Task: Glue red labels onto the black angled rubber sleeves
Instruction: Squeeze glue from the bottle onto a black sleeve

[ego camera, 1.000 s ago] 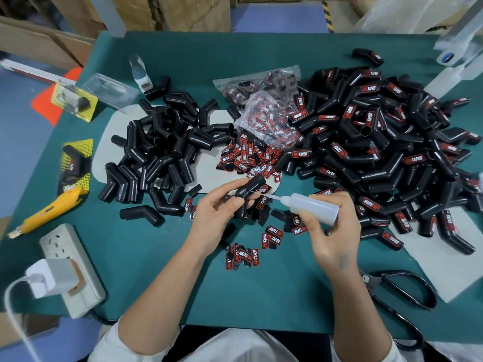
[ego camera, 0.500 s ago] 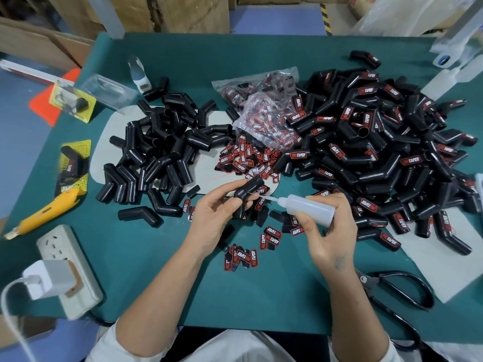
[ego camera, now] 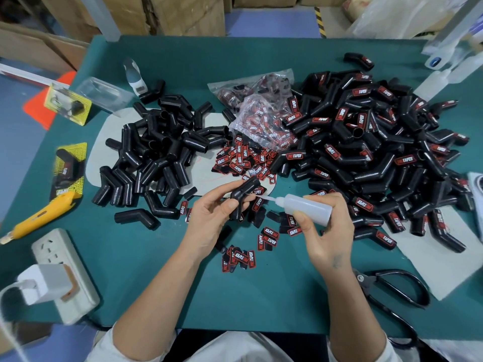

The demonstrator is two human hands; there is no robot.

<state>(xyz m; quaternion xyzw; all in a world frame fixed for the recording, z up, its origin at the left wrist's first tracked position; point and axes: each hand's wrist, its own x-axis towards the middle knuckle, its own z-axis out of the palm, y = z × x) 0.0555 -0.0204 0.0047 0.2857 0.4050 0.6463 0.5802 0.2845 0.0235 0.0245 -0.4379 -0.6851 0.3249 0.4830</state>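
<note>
While the left hand (ego camera: 209,220) grips one black angled rubber sleeve (ego camera: 244,190) at centre frame above the green tabletop (ego camera: 162,270), the right hand (ego camera: 324,231) clasps a translucent plastic glue bottle (ego camera: 307,207), its nozzle at the sleeve. Squeezing too hard could flood glue onto the fingers (ego camera: 230,205) — or drip on the loose red labels (ego camera: 240,257) below, spoiling them.

A black angled rubber sleeve (ego camera: 244,190) is held tilted above a green table, its bend downward. Bare sleeves (ego camera: 156,158) lie heaped at left, labelled sleeves (ego camera: 379,158) at right, with loose red labels (ego camera: 243,159) scattered between them.
</note>
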